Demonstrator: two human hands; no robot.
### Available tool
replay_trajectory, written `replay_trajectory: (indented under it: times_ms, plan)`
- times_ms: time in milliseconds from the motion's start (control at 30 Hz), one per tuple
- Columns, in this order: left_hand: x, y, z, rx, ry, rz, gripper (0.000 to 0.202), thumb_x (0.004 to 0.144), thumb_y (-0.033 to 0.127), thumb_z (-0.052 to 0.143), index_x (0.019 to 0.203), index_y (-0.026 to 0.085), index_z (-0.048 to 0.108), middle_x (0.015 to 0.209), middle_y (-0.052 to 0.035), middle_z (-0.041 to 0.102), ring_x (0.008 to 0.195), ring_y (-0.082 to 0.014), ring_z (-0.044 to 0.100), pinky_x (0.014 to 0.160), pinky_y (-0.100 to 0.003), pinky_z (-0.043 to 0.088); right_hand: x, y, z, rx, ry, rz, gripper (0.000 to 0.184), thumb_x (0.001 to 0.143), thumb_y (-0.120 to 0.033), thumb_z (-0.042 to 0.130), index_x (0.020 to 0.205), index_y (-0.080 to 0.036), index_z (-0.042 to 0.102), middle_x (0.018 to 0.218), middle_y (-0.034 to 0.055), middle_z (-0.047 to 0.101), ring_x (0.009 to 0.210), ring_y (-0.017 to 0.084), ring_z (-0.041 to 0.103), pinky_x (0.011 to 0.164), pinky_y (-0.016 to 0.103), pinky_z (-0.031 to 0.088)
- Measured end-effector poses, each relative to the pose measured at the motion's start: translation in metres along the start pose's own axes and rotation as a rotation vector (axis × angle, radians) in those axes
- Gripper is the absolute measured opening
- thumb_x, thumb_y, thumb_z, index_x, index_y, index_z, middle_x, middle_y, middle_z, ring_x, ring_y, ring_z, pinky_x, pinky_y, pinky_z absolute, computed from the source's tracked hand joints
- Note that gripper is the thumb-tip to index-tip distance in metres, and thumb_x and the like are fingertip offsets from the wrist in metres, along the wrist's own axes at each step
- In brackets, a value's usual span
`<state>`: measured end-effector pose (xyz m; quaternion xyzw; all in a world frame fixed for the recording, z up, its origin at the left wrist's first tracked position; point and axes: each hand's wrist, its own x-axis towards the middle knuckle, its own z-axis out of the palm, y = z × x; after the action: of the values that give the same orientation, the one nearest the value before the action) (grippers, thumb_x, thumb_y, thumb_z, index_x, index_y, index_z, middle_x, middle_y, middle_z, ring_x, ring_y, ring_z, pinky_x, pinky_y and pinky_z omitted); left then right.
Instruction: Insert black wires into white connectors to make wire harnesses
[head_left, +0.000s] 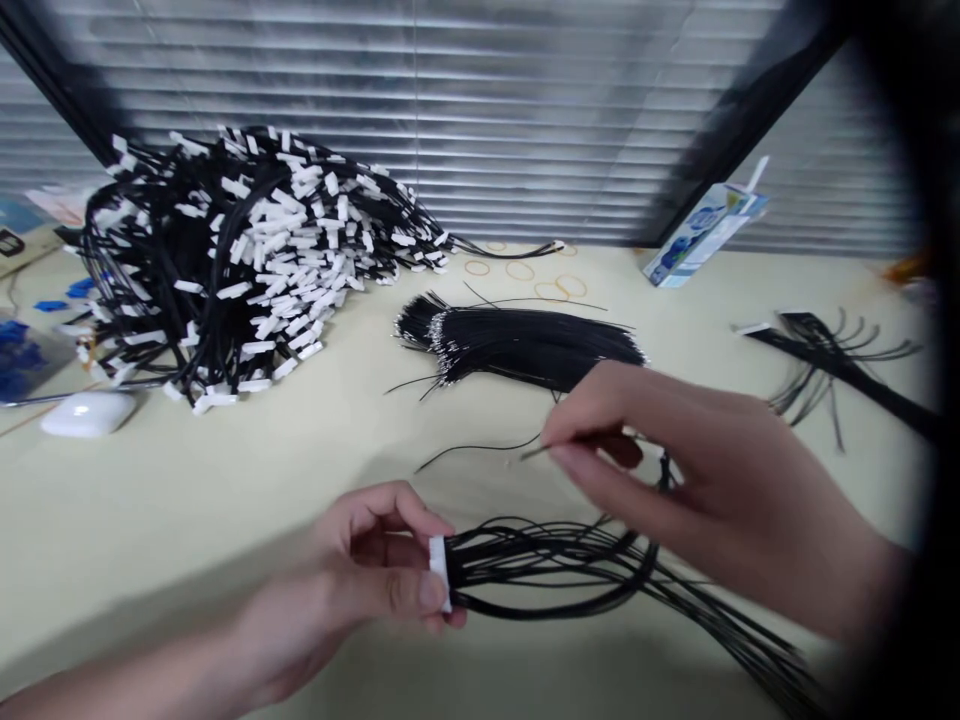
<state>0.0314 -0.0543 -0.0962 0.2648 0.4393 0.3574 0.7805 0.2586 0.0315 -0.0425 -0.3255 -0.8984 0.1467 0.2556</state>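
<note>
My left hand (375, 570) grips a white plastic connector (440, 573) between thumb and fingers. Many thin black wires (540, 555) run out of its right side and trail toward the lower right. Above these wires, my right hand (645, 460) pinches a single black wire (534, 453) between thumb and forefinger, its end poking out to the left. The wire's end is apart from the connector. Just beyond my right hand lies a bundle of loose black wires (517, 340) with small metal terminals at the ends.
A large heap of black cables with white connectors (292, 240) stands at the back left, beside a white computer mouse (88, 413). Rubber bands (520, 270) and a drink carton with a straw (705, 235) are near the window blinds. Another black cable (832, 360) lies at right.
</note>
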Motion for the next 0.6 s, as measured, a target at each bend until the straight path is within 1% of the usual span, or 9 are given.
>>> replay_trajectory:
  times_ms: [67, 100, 167, 233, 300, 467, 600]
  plan:
    - [-0.002, -0.001, 0.0, -0.034, -0.009, 0.029, 0.024, 0.069, 0.014, 0.076, 0.085, 0.016, 0.059, 0.073, -0.0009, 0.067, 0.068, -0.0128, 0.067, 0.06, -0.018, 0.05, 0.003, -0.024, 0.007, 0.072, -0.016, -0.121, 0.008, 0.086, -0.02, 0.05, 0.084, -0.019, 0.057, 0.08, -0.0038, 0.055, 0.07, -0.001, 0.046, 0.063, 0.011, 0.036]
    - [-0.003, 0.0, 0.001, -0.051, -0.016, 0.043, 0.023, 0.07, 0.014, 0.076, 0.085, 0.016, 0.059, 0.073, -0.0008, 0.067, 0.069, -0.0124, 0.067, 0.06, -0.018, 0.05, 0.003, -0.032, 0.012, 0.076, -0.014, -0.165, 0.011, 0.087, -0.019, 0.048, 0.081, -0.017, 0.058, 0.078, -0.0031, 0.055, 0.07, 0.0, 0.046, 0.063, 0.013, 0.036]
    - [-0.005, 0.001, 0.0, -0.077, -0.026, 0.062, 0.022, 0.07, 0.013, 0.075, 0.085, 0.015, 0.059, 0.074, -0.0011, 0.068, 0.068, -0.012, 0.067, 0.06, -0.017, 0.051, 0.0, -0.039, 0.022, 0.051, -0.007, -0.216, 0.018, 0.088, -0.017, 0.046, 0.074, -0.015, 0.057, 0.073, -0.0017, 0.053, 0.069, 0.002, 0.044, 0.063, 0.016, 0.035]
    - [-0.005, 0.002, 0.0, -0.104, -0.03, 0.076, 0.023, 0.069, 0.013, 0.076, 0.084, 0.015, 0.058, 0.074, -0.0018, 0.068, 0.068, -0.0125, 0.067, 0.058, -0.017, 0.051, -0.004, -0.039, 0.029, 0.023, 0.006, -0.243, 0.021, 0.088, -0.017, 0.045, 0.071, -0.015, 0.057, 0.07, -0.0011, 0.052, 0.068, 0.004, 0.042, 0.063, 0.018, 0.034]
    - [-0.005, 0.003, 0.0, -0.121, -0.024, 0.078, 0.024, 0.068, 0.012, 0.077, 0.083, 0.015, 0.058, 0.073, -0.0019, 0.069, 0.068, -0.0129, 0.068, 0.058, -0.017, 0.052, -0.007, -0.035, 0.034, 0.018, 0.005, -0.278, 0.02, 0.088, -0.018, 0.045, 0.072, -0.015, 0.058, 0.069, -0.001, 0.052, 0.067, 0.004, 0.041, 0.062, 0.019, 0.033]
    - [-0.004, 0.0, -0.001, -0.116, -0.021, 0.08, 0.025, 0.069, 0.012, 0.076, 0.085, 0.016, 0.059, 0.071, -0.0013, 0.069, 0.067, -0.012, 0.068, 0.059, -0.015, 0.052, -0.009, -0.026, 0.034, -0.034, 0.022, -0.397, 0.013, 0.085, -0.014, 0.047, 0.079, -0.014, 0.059, 0.07, -0.0005, 0.053, 0.066, 0.005, 0.041, 0.06, 0.023, 0.029]
    - [-0.003, -0.002, -0.003, -0.09, -0.015, 0.074, 0.025, 0.069, 0.012, 0.076, 0.087, 0.016, 0.059, 0.073, -0.002, 0.07, 0.069, -0.0131, 0.068, 0.059, -0.017, 0.052, -0.011, -0.026, 0.033, -0.052, 0.011, -0.399, 0.011, 0.085, -0.013, 0.047, 0.083, -0.014, 0.058, 0.073, 0.0, 0.053, 0.071, 0.005, 0.044, 0.063, 0.023, 0.031]
